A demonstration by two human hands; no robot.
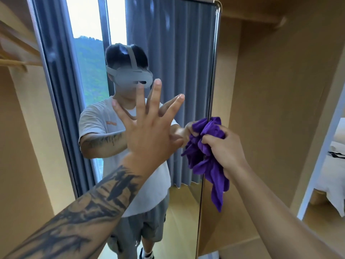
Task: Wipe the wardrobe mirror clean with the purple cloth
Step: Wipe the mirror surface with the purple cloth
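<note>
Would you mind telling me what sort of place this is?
Probably a bedroom, at an open wardrobe: a tall mirror on its wooden side, a hanging rail to the left, and a bed with white bedding at far right.

This is a bedroom in a home or a hotel room. A tall mirror (130, 53) stands on an open wooden wardrobe (270, 90), with a hanging rail (16, 61) at far left. At the right edge, past the wardrobe, a bed (336, 165) with white bedding shows. The mirror reflects grey floor-length curtains (177, 53), a large window (89, 53) looking onto a green hillside, and a pale wood floor (183, 212).
</note>
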